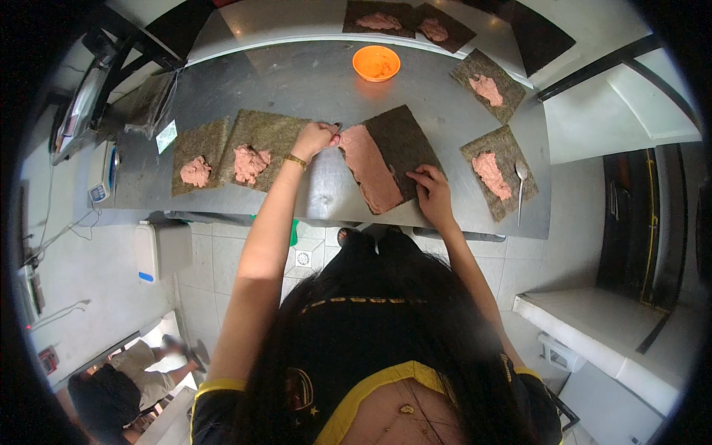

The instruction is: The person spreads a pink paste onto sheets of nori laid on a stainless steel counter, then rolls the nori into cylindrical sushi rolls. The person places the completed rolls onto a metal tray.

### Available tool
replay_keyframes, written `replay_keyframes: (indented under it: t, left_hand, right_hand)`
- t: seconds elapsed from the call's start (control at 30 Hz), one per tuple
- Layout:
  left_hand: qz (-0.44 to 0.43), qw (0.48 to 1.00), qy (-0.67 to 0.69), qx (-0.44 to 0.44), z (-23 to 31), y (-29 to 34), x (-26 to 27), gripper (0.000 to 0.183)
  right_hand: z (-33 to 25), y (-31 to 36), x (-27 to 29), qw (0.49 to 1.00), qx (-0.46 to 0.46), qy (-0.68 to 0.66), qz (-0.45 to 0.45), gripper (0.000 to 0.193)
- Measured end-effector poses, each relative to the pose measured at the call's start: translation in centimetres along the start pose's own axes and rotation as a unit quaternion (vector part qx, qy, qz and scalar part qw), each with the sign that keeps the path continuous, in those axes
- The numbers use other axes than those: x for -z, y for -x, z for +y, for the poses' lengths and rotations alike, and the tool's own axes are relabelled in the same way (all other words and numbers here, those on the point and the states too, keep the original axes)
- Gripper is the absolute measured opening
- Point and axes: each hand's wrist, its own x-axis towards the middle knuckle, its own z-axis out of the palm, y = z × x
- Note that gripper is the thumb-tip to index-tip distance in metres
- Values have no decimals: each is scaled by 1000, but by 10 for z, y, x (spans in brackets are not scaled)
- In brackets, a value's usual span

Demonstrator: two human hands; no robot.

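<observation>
In front of me on the steel table lies a dark seaweed sheet [408,141], set at a slant. A flat band of pink paste [368,170] covers its left part. My left hand [317,141] is closed at the sheet's upper left corner; a small dark, shiny tip shows beyond the fingers, too little to name. My right hand [434,193] rests its fingertips on the bare right part of the sheet, fingers apart. To the left are two more seaweed sheets, each with a lump of pink paste [251,163]. Another sheet [475,152] with paste lies at the right, a spoon [521,189] on its edge.
An orange bowl [376,64] stands at the table's [297,74] far side. More paste-topped sheets lie at the far right and along the back. A digital scale [102,174] is at the left end. A person [137,382] is at the lower left.
</observation>
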Motion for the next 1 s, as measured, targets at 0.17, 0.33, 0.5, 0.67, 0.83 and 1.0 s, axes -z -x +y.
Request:
replay_keyframes:
  t: [0.17, 0.33, 0.5, 0.67, 0.83, 1.0]
  left_hand:
    - [-46, 986, 125, 96, 33, 27, -2, 30]
    - [-80, 985, 98, 117, 33, 27, -1, 33]
    - [-133, 971, 128, 154, 37, 36, 3, 41]
    - [-195, 939, 214, 184, 38, 43, -1, 50]
    - [-230, 912, 279, 193, 30, 40, -6, 57]
    - [-220, 903, 310, 202, 40, 44, -12, 65]
  right_hand:
    - [0, 3, 2, 999, -27, -27, 19, 34]
    - [1, 5, 1, 999, -15, -16, 34, 30]
    - [-33, 21, 2, 997, 35, 64, 32, 25]
    - [-59, 37, -17, 987, 125, 100, -26, 20]
    - [-64, 42, -33, 964, 209, 156, -47, 21]
    - [-73, 37, -32, 958, 207, 198, -20, 19]
